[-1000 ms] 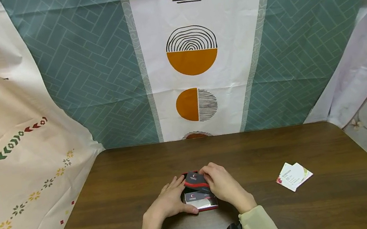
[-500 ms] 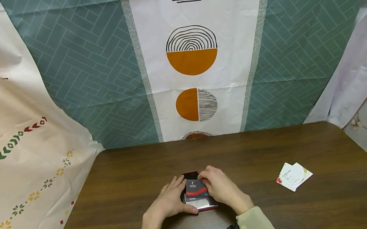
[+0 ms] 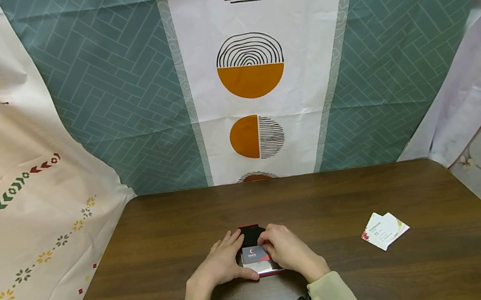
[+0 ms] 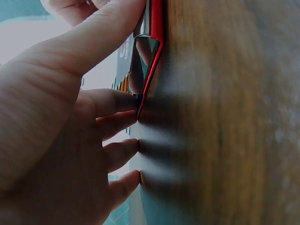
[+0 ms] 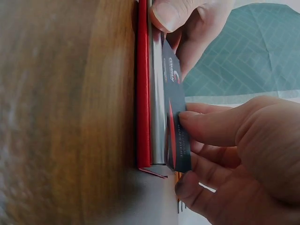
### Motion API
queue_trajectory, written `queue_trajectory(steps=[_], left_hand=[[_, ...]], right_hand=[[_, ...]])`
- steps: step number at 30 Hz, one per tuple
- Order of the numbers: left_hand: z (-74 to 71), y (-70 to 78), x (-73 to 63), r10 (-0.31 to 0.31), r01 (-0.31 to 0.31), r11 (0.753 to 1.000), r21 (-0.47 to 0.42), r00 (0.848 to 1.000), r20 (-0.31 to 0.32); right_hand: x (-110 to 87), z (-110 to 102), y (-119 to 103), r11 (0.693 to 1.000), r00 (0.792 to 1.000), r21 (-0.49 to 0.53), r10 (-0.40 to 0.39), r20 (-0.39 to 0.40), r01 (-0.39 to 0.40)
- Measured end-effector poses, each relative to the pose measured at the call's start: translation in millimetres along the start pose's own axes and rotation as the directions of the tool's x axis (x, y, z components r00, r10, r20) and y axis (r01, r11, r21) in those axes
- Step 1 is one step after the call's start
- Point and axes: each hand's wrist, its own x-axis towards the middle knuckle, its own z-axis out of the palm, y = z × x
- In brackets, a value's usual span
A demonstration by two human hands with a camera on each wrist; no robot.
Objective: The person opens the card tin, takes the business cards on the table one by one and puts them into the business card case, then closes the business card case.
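Observation:
A red business card case [image 3: 264,268] with a silver metal tray lies on the wooden table, its lid folded back and black inside. My left hand [image 3: 218,264] steadies it, thumb at the near edge and index finger at the left side. Other left fingertips rest on the table in the left wrist view. My right hand [image 3: 292,252] pinches a dark grey business card [image 5: 174,105] with a red stripe between thumb and fingers. The card lies over the metal tray [image 5: 158,93], slightly tilted in the right wrist view. My right fingers hide its right part in the head view.
Two overlapping white cards [image 3: 384,231] lie on the table [image 3: 175,218] to the right. A patterned curtain [image 3: 254,90] hangs behind the far edge, with light cloths at both sides.
My right hand has drawn the dark card nearer to me and straightened it over the metal tray, uncovering more of the black lid. My left hand has stayed in place.

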Motion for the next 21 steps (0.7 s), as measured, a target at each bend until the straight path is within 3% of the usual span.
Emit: queue_trajectory(steps=[11, 21], left_hand=[[-0.9, 1.9, -2.0, -0.006, 0.006, 1.0, -0.011, 1.0, 0.004], [0.3, 1.0, -1.0, -0.013, 0.013, 1.0, -0.009, 1.0, 0.005]], right_hand=[[-1.1, -0.1, -0.3, 1.0, 0.997, 0.018, 0.005, 0.08, -0.007], [-2.0, -0.4, -0.3, 1.0, 0.997, -0.006, 0.003, 0.078, -0.002]])
